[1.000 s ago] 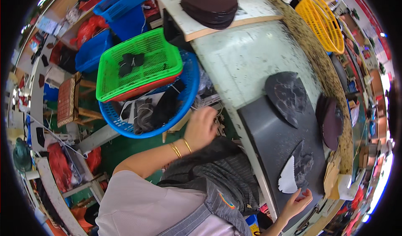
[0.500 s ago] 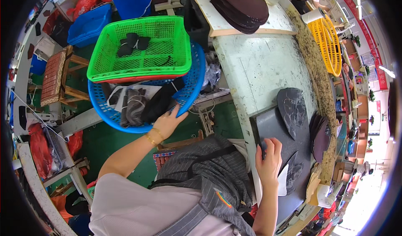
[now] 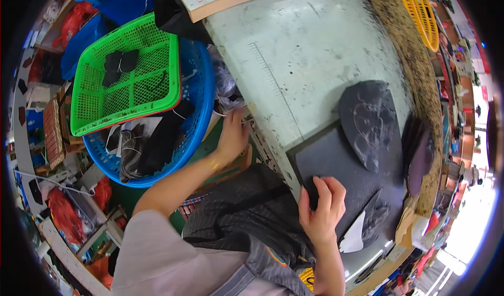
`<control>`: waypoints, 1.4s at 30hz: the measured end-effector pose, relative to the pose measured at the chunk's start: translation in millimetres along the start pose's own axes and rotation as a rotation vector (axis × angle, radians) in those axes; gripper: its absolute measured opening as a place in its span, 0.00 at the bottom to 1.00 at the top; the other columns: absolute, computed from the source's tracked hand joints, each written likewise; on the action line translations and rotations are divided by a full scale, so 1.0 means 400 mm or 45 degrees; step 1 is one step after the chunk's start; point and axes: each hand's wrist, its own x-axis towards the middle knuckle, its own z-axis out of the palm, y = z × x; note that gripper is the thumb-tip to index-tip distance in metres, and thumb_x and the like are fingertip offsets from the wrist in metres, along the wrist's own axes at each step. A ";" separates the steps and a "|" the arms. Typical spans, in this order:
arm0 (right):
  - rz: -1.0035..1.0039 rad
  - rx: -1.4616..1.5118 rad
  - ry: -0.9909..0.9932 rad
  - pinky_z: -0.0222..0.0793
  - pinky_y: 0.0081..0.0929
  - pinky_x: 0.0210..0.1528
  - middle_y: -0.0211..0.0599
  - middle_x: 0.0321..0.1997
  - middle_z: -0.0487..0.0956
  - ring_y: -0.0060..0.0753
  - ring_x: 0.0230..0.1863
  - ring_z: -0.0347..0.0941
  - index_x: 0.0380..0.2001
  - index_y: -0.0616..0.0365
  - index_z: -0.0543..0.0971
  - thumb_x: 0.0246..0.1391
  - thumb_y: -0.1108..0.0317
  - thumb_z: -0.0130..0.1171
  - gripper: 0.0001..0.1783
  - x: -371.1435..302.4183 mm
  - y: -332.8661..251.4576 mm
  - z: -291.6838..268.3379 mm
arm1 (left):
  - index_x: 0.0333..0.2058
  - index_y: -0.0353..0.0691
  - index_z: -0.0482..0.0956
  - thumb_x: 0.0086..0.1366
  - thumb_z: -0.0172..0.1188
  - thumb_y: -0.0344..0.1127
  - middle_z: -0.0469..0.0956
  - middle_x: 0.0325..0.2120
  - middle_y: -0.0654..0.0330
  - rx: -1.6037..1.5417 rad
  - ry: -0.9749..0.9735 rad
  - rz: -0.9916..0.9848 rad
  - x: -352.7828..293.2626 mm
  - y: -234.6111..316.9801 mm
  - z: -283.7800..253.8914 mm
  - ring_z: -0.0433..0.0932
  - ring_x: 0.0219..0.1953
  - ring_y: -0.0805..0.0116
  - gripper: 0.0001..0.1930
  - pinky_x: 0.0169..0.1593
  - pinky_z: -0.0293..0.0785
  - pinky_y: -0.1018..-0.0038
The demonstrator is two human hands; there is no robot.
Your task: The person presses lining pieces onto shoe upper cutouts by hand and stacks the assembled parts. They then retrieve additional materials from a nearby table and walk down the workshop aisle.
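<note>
My left hand (image 3: 233,139) is raised between the blue round basket (image 3: 202,133) and the worktable's edge, fingers stretched out and slightly blurred, with nothing visible in them. At the near corner of a dark flat board (image 3: 325,151), my right hand (image 3: 323,209) curls its thumb and fingers around something small and dark, which I cannot make out. A dark rounded sheet piece (image 3: 369,120) with pale thread-like lines lies across the board's far edge. Beside my right wrist are another dark piece (image 3: 375,217) and a white pointed piece (image 3: 354,235).
A green basket (image 3: 170,94) holding tied black bundles rests on the blue basket, which contains grey and black bundles. Stacked dark pieces (image 3: 418,154) lie at the table's right side. The pale tabletop (image 3: 304,49) bears a ruled scale. A yellow basket (image 3: 420,15) is at far right.
My left hand has left the blue basket's rim and moved right toward the table. The view has shifted toward the table. My right hand stays at the board's edge.
</note>
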 end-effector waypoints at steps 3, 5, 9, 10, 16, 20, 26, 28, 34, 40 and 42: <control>0.030 0.035 -0.068 0.65 0.28 0.27 0.43 0.38 0.70 0.37 0.30 0.69 0.40 0.61 0.74 0.39 0.73 0.66 0.20 -0.009 0.004 -0.009 | 0.56 0.36 0.59 0.60 0.51 0.33 0.60 0.54 0.45 0.088 0.315 -0.234 0.187 -0.068 0.126 0.62 0.55 0.45 0.25 0.59 0.59 0.63; 0.019 0.045 -0.102 0.58 0.25 0.21 0.45 0.38 0.68 0.35 0.27 0.65 0.40 0.60 0.73 0.40 0.75 0.65 0.20 -0.009 0.010 -0.008 | 0.57 0.38 0.58 0.63 0.46 0.38 0.58 0.57 0.48 0.198 0.644 -0.403 0.287 -0.109 0.156 0.58 0.59 0.49 0.25 0.62 0.55 0.66; 0.106 0.042 -0.153 0.62 0.29 0.29 0.43 0.35 0.68 0.39 0.31 0.67 0.40 0.60 0.73 0.36 0.71 0.67 0.23 -0.022 0.005 -0.005 | 0.58 0.39 0.57 0.64 0.44 0.40 0.56 0.58 0.51 0.022 0.740 -0.597 0.384 -0.247 0.207 0.55 0.61 0.52 0.25 0.64 0.51 0.69; 0.084 0.045 -0.167 0.62 0.29 0.29 0.43 0.35 0.68 0.39 0.31 0.67 0.40 0.60 0.73 0.36 0.71 0.67 0.23 -0.023 0.006 -0.004 | 0.59 0.40 0.57 0.64 0.44 0.40 0.56 0.58 0.52 -0.101 0.698 -0.634 0.397 -0.281 0.221 0.54 0.61 0.52 0.25 0.65 0.51 0.70; 0.115 0.004 -0.194 0.60 0.27 0.25 0.45 0.36 0.66 0.39 0.30 0.65 0.41 0.60 0.70 0.36 0.71 0.67 0.25 -0.019 0.024 -0.007 | 0.43 0.46 0.72 0.64 0.43 0.41 0.66 0.47 0.57 0.333 0.382 -0.760 0.466 -0.266 0.247 0.63 0.52 0.56 0.14 0.54 0.61 0.55; 0.087 0.082 -0.200 0.50 0.21 0.24 0.44 0.39 0.66 0.28 0.26 0.55 0.41 0.61 0.69 0.40 0.74 0.65 0.23 -0.011 0.015 0.001 | 0.32 0.44 0.73 0.61 0.46 0.39 0.69 0.38 0.61 0.220 0.422 -0.969 0.483 -0.290 0.274 0.67 0.45 0.58 0.08 0.44 0.63 0.54; 0.072 -0.024 -0.208 0.57 0.25 0.21 0.44 0.34 0.66 0.34 0.27 0.63 0.41 0.62 0.69 0.37 0.72 0.66 0.24 -0.007 0.011 -0.012 | 0.32 0.44 0.73 0.60 0.47 0.38 0.68 0.38 0.61 0.202 0.444 -0.847 0.437 -0.128 0.365 0.67 0.44 0.58 0.08 0.44 0.63 0.54; 0.090 0.063 -0.222 0.56 0.25 0.21 0.42 0.33 0.67 0.33 0.26 0.63 0.41 0.62 0.69 0.38 0.71 0.66 0.24 -0.009 0.025 0.001 | 0.32 0.44 0.72 0.60 0.47 0.38 0.68 0.38 0.61 0.262 0.438 -0.816 0.407 -0.132 0.367 0.67 0.44 0.58 0.07 0.44 0.63 0.54; 0.062 0.046 -0.209 0.53 0.24 0.20 0.39 0.30 0.68 0.32 0.25 0.61 0.39 0.61 0.69 0.38 0.71 0.66 0.23 -0.005 0.015 -0.003 | 0.32 0.44 0.72 0.59 0.48 0.37 0.68 0.37 0.60 0.264 0.455 -0.713 0.451 -0.102 0.375 0.67 0.44 0.58 0.07 0.44 0.62 0.54; 0.117 0.135 -0.255 0.48 0.24 0.26 0.36 0.30 0.64 0.29 0.28 0.56 0.41 0.62 0.67 0.42 0.74 0.62 0.21 -0.006 0.003 -0.002 | 0.32 0.44 0.72 0.59 0.49 0.37 0.68 0.37 0.60 0.300 0.541 -0.656 0.472 -0.050 0.406 0.67 0.43 0.58 0.06 0.44 0.62 0.55; 0.146 0.118 -0.251 0.47 0.23 0.26 0.35 0.30 0.63 0.28 0.27 0.55 0.41 0.62 0.67 0.42 0.74 0.62 0.21 -0.010 0.007 -0.006 | 0.32 0.44 0.72 0.58 0.49 0.37 0.68 0.36 0.60 0.283 0.568 -0.625 0.430 -0.018 0.416 0.67 0.43 0.57 0.06 0.44 0.62 0.55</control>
